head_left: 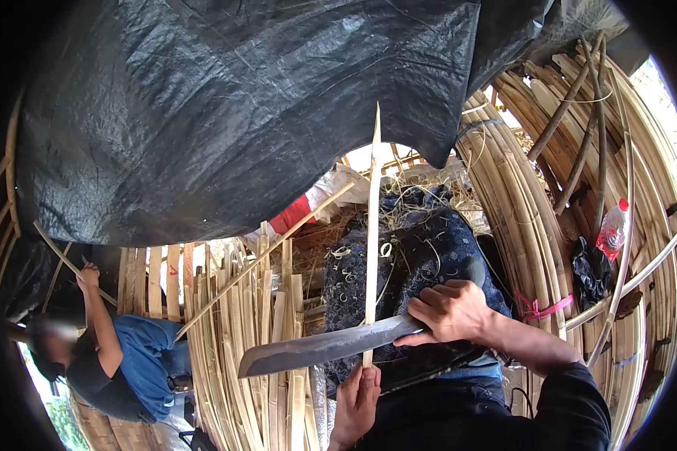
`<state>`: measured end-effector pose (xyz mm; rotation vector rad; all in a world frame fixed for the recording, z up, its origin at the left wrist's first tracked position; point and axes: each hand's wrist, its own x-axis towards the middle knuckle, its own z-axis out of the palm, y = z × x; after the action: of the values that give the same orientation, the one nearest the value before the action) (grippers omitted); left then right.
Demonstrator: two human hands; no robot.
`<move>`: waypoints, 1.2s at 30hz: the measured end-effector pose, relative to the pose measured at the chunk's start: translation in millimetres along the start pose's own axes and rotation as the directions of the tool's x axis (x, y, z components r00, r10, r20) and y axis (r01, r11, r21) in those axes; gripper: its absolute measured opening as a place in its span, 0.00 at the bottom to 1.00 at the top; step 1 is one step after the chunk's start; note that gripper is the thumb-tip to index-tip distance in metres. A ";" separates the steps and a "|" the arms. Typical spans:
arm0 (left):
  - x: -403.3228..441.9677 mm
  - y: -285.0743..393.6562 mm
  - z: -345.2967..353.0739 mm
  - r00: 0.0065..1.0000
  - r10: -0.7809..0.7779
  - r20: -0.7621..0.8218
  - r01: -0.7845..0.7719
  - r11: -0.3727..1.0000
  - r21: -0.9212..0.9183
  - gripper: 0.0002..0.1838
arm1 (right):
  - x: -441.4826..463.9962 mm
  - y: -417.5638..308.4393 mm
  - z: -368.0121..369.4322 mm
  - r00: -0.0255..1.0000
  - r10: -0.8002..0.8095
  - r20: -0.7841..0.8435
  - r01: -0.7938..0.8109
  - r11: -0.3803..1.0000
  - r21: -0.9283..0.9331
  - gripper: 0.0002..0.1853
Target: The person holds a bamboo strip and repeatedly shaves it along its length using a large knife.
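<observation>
My left hand [356, 400] is closed round the lower end of a pale, pointed bamboo strip [373, 233], which stands up lengthwise in front of me. My right hand [450, 312] is wrapped round the handle of a large machete [327, 347]. The dark blade points left and crosses the strip just above my left hand. Under the strip, a dark blue patterned cloth [421, 255] lies over my lap, with thin curled shavings on it.
Bamboo slats [229, 361] stand on the left, and long bundles [515, 203] curve along the right. A black tarp [226, 113] hangs overhead. A co-worker [132, 361] is at the left. A red-and-clear bottle [614, 230] is among poles at the right.
</observation>
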<state>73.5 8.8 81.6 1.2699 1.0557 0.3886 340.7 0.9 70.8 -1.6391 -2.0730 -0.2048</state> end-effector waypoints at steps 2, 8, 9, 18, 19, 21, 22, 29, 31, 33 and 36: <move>-0.9 4.2 -5.1 0.999 -0.042 0.008 0.042 0.999 0.020 0.20 | 1.4 -2.0 1.2 1.000 -0.015 0.008 0.015 1.000 0.001 0.33; 10.7 -0.3 4.8 0.998 -0.060 -0.031 0.056 0.993 -0.106 0.19 | -9.5 -26.0 22.6 0.999 0.037 0.033 -0.041 0.993 0.112 0.34; 11.5 -1.4 6.7 0.998 -0.012 -0.066 0.008 0.998 -0.059 0.19 | -11.8 -31.4 24.4 0.999 0.020 0.030 -0.025 0.984 0.176 0.34; 9.1 -0.3 4.3 1.000 -0.023 -0.021 0.024 1.000 0.016 0.21 | -5.4 -22.4 21.7 0.999 0.003 -0.043 0.000 0.998 0.060 0.32; 8.0 -0.5 3.6 1.000 -0.023 -0.016 0.023 1.000 0.019 0.21 | -2.6 -15.1 18.0 0.999 -0.001 -0.054 0.003 0.999 0.039 0.32; 0.3 2.9 2.7 0.997 -0.075 0.034 0.075 0.997 0.016 0.21 | 4.5 0.3 9.8 0.991 0.132 -0.026 -0.132 0.991 0.000 0.33; -3.4 1.5 2.4 0.996 -0.087 0.030 0.087 0.996 0.012 0.21 | 4.6 3.7 16.1 0.988 0.146 -0.053 -0.146 0.989 0.019 0.31; -9.5 -4.4 -1.1 0.998 -0.063 0.021 0.061 0.994 0.087 0.21 | 7.6 14.8 15.0 0.979 0.195 -0.061 -0.192 0.980 0.049 0.31; -6.6 4.4 2.6 0.992 -0.125 0.027 0.124 0.992 0.027 0.21 | 4.0 1.7 13.3 0.987 0.162 -0.009 -0.161 0.985 0.056 0.31; -5.0 0.3 4.3 0.996 -0.082 0.030 0.081 0.996 0.048 0.21 | 1.4 -7.9 14.1 0.998 0.062 -0.010 -0.061 0.992 0.114 0.32; -8.9 0.1 3.7 0.996 -0.082 0.033 0.082 0.996 0.026 0.21 | 5.3 11.3 11.5 0.992 0.103 -0.077 -0.101 0.994 0.031 0.33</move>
<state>72.0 0.0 85.3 1.2465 1.0832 0.2916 347.4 13.3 61.3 -1.6881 -1.9204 -0.2029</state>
